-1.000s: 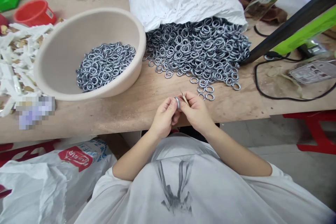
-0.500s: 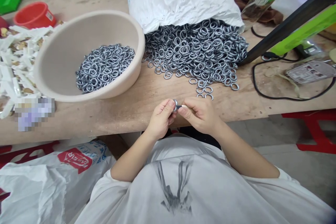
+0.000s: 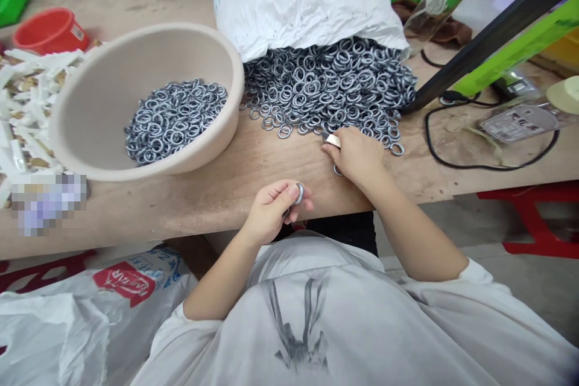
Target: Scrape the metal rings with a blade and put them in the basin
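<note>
Near the table's front edge, my left hand (image 3: 271,208) is closed on a grey ring (image 3: 299,193), pinched between thumb and fingers. Something dark, perhaps more rings, shows lower in that palm. My right hand (image 3: 360,157) lies at the near edge of a heap of grey rings (image 3: 330,84). It grips a small knife (image 3: 333,140) with a pale handle, its short dark blade pointing left. One loose ring (image 3: 337,170) lies just below these fingers, partly covered. Whether the right fingertips touch other rings is hidden.
A beige basin (image 3: 203,160) holding many rings stands to the left. The heap spills from a white sack (image 3: 307,6). White pieces (image 3: 27,114) cover the far left, beside a red bowl (image 3: 50,31). At the right are a slanted black bar (image 3: 488,36), a black cable (image 3: 474,167) and a bottle (image 3: 520,120).
My right hand has moved away from the left hand, forward and to the right, to the heap's edge with the knife. The left hand stays near the table edge with the ring.
</note>
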Demonstrator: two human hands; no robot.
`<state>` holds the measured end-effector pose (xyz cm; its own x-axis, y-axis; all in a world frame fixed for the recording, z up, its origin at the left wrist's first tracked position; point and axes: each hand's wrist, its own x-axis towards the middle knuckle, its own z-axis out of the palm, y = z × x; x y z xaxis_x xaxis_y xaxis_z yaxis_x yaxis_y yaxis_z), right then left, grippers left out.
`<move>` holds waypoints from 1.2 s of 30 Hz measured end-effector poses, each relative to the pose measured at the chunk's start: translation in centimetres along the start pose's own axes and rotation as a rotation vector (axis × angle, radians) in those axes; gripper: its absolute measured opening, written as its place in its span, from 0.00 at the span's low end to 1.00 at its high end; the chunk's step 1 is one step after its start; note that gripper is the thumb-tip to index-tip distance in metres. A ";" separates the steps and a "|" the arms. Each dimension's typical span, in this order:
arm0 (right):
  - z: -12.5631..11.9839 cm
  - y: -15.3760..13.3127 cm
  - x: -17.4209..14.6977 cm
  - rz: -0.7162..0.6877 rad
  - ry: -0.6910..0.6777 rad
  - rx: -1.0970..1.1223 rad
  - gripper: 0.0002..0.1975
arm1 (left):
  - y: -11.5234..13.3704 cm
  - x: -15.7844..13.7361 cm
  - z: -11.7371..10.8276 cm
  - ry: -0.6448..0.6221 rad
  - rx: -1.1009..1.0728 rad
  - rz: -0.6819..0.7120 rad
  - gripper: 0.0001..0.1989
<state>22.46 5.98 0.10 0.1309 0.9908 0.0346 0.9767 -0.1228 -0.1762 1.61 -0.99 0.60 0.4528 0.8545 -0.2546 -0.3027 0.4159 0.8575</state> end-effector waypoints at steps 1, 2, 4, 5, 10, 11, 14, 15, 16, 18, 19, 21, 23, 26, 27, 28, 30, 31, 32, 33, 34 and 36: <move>0.1 0.0 0.3 0.005 -0.014 -0.026 0.14 | 0.1 0.2 -0.1 0.034 -0.018 -0.011 0.16; 0.1 0.1 0.5 0.001 -0.015 -0.033 0.12 | 0.3 0.4 -0.2 0.072 -0.040 -0.018 0.16; 0.1 0.0 0.4 -0.030 0.010 0.032 0.11 | 0.5 0.9 -0.3 0.159 -0.091 -0.031 0.15; -0.1 -0.1 0.1 -0.064 0.014 0.131 0.11 | 0.5 1.1 -0.3 0.200 -0.119 -0.039 0.15; -1.6 -2.0 -3.1 -0.258 -0.373 1.142 0.23 | 0.3 1.7 0.3 0.222 -0.200 -0.093 0.20; -1.8 -2.6 -3.8 -0.255 -0.491 1.289 0.24 | 0.1 1.7 0.5 0.190 -0.196 -0.112 0.22; -1.6 -4.2 -5.7 -0.153 -0.629 1.501 0.24 | -0.4 1.8 1.0 0.098 -0.163 -0.126 0.27; -1.4 -4.6 -6.1 -0.115 -0.612 1.511 0.23 | -0.6 1.8 1.1 0.087 -0.147 -0.111 0.29; -1.2 -4.8 -6.4 -0.093 -0.572 1.494 0.21 | -0.8 1.8 1.2 0.090 -0.128 -0.083 0.29; -0.6 -5.0 -7.0 -0.105 -0.439 1.384 0.15 | -1.0 1.7 1.2 0.120 -0.093 -0.013 0.29; -0.4 -5.0 -7.2 -0.129 -0.352 1.304 0.11 | -1.1 1.7 1.2 0.141 -0.080 0.019 0.28; 0.1 -5.1 -7.4 -0.181 -0.181 1.149 0.05 | -1.4 1.7 1.3 0.182 -0.062 0.055 0.27; 0.7 -5.4 -7.2 -0.191 -0.060 1.076 0.05 | -1.6 1.8 1.6 0.229 -0.068 0.062 0.26; 1.8 -5.8 -6.3 -0.142 0.045 1.083 0.07 | -1.8 2.5 2.0 0.318 -0.102 0.078 0.25; 2.1 -5.7 -5.8 -0.129 0.078 1.073 0.08 | -1.8 2.8 1.9 0.347 -0.107 0.091 0.25; 2.3 -5.4 -5.4 -0.124 0.115 1.043 0.08 | -1.7 3.0 1.8 0.369 -0.105 0.105 0.25; 2.2 -4.2 -4.8 -0.131 0.208 0.908 0.08 | -1.6 3.5 1.4 0.391 -0.088 0.140 0.24; 2.0 -3.4 -4.6 -0.137 0.248 0.812 0.08 | -1.6 3.6 1.1 0.392 -0.079 0.156 0.24; 1.8 -2.5 -4.6 -0.141 0.271 0.710 0.08 | -1.6 3.7 0.8 0.388 -0.071 0.168 0.24; 1.5 -1.6 -4.7 -0.141 0.279 0.616 0.08 | -1.6 3.7 0.6 0.381 -0.063 0.177 0.24; 1.1 -0.8 -4.8 -0.135 0.277 0.539 0.08 | -1.6 3.7 0.4 0.372 -0.054 0.181 0.24; 0.6 0.5 -5.2 -0.109 0.261 0.440 0.09 | -1.7 3.7 0.3 0.364 -0.039 0.185 0.23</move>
<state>22.21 0.85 -0.72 0.1255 0.9425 0.3099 0.8302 0.0712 -0.5529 4.02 1.42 -1.65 0.0635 0.9674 -0.2450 -0.3861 0.2502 0.8879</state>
